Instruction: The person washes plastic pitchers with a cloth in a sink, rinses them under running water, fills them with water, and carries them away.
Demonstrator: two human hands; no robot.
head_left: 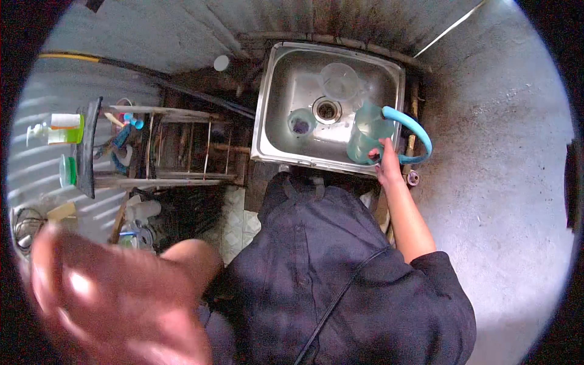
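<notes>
A translucent green jug (368, 135) is tilted at the right side of the steel sink (292, 146). My right hand (387, 159) is closed around the jug's near right side, seemingly at its handle. A light blue hose (421, 135) arches from the right, its end at the jug's mouth. Very close to the camera at lower left is my left hand (115, 292), large and smeared by motion; its fingers cannot be made out. In the basin are a clear round container (339, 82) and a small greenish cup (300, 123) with something dark inside, either side of the drain (326, 111).
To the left stands a rack (182, 112) with brushes, bottles and a green pump bottle (67, 129). A grey wall (486, 152) rises close on the right. Below the rack are a white jug-like container (143, 210) and a dark bag (188, 213).
</notes>
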